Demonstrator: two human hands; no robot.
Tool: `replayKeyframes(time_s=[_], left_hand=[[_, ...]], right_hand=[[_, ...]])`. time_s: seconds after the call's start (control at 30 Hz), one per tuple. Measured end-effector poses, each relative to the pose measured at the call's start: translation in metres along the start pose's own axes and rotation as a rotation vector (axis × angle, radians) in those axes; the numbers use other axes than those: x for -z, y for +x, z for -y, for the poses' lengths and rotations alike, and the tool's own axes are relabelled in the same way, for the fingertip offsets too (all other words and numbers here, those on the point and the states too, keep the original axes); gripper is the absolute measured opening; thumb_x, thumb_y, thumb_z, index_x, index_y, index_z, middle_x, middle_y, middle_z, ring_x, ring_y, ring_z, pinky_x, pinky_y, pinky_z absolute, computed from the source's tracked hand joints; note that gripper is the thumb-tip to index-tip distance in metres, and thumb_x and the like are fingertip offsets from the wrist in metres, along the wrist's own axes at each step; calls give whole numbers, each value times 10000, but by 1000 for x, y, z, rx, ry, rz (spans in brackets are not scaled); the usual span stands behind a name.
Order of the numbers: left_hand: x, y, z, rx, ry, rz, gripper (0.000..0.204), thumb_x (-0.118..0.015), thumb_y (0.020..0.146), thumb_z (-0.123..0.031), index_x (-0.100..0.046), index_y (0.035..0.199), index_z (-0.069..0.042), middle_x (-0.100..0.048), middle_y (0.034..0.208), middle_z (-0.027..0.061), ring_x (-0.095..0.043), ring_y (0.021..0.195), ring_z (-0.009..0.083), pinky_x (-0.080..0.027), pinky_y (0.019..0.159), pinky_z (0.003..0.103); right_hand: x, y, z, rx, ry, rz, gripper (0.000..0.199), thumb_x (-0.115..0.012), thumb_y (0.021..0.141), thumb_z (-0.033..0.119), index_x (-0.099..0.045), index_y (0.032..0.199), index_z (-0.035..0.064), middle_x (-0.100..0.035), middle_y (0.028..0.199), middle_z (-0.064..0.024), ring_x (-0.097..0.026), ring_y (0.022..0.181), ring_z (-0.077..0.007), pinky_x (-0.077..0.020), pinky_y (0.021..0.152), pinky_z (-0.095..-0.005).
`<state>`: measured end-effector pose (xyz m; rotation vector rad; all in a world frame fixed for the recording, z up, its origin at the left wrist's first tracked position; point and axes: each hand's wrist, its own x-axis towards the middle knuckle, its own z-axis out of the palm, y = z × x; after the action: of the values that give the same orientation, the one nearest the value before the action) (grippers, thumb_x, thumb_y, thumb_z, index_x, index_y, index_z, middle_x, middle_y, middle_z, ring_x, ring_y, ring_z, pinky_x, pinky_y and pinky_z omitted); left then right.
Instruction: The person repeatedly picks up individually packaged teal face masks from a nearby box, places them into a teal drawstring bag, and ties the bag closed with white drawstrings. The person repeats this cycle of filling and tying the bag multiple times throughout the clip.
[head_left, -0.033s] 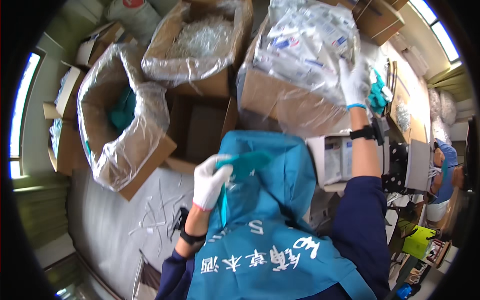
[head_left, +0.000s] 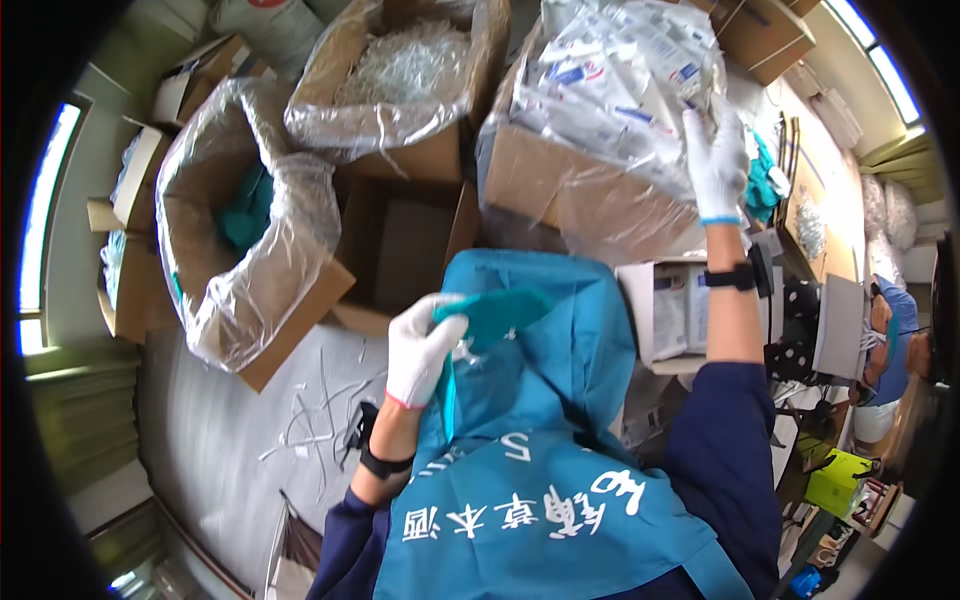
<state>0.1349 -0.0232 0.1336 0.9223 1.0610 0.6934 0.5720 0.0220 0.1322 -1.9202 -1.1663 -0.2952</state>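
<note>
My left hand (head_left: pixel 421 350), in a white knit glove, is closed on the near end of a limp, smooth teal piece (head_left: pixel 500 312). The rest of this piece points right, above my blue apron (head_left: pixel 530 370); its exact kind I cannot make out. White-gloved too, my right hand (head_left: pixel 717 165) reaches out with fingers stretched and apart, holding nothing visible. It is at the right side of a plastic-lined carton (head_left: pixel 540 185) heaped with white printed packets (head_left: pixel 625 75). Whether the fingers touch the packets or the lining cannot be told.
An opened carton (head_left: pixel 400 240) stands ahead. To its left, a plastic-lined carton (head_left: pixel 300 310) holds teal items (head_left: pixel 245 210). Behind is a carton of clear pieces (head_left: pixel 410 70). A white box of packets (head_left: pixel 665 310) sits below my right forearm. A person (head_left: pixel 890 340) is at far right.
My right hand has shifted slightly right relative to the packet carton, its fingers more spread. The teal piece in my left hand has tilted a little upward.
</note>
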Motion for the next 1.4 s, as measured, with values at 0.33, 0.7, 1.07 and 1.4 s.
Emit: replayKeyframes(time_s=[0.33,0.7,1.07,1.4], left_hand=[[-13,4,10,-133,-147,20,278,-597,1006,-204,-661,1146,27,-681,848,58,-554,553,65,-423,476,184],[-21,16,35,27,-528,-245,502,-502,1015,-491,-638,843,-39,-577,799,109,-584,814,218,-521,638,392],[-22,36,70,3,-564,-493,473,-563,999,-402,-540,652,-81,-537,637,70,-534,596,200,-393,541,326],[-32,-21,65,-157,141,7,533,-549,1033,-422,-635,672,-39,-555,611,-14,-487,593,57,-378,546,253]], right_hand=[[49,-215,136,-481,893,671,187,-706,903,23,-695,1087,-9,-697,1063,-76,-631,881,-141,-507,836,-276],[63,-261,177,274,698,349,343,-810,686,3,-722,1010,74,-725,1014,-95,-682,954,-284,-524,874,-369],[75,-271,195,428,435,419,355,-806,767,169,-663,1069,52,-686,1047,-120,-652,965,-315,-503,887,-446],[88,-231,152,-653,1069,374,182,-622,993,96,-677,1141,7,-673,1003,14,-569,865,-41,-463,765,-209]])
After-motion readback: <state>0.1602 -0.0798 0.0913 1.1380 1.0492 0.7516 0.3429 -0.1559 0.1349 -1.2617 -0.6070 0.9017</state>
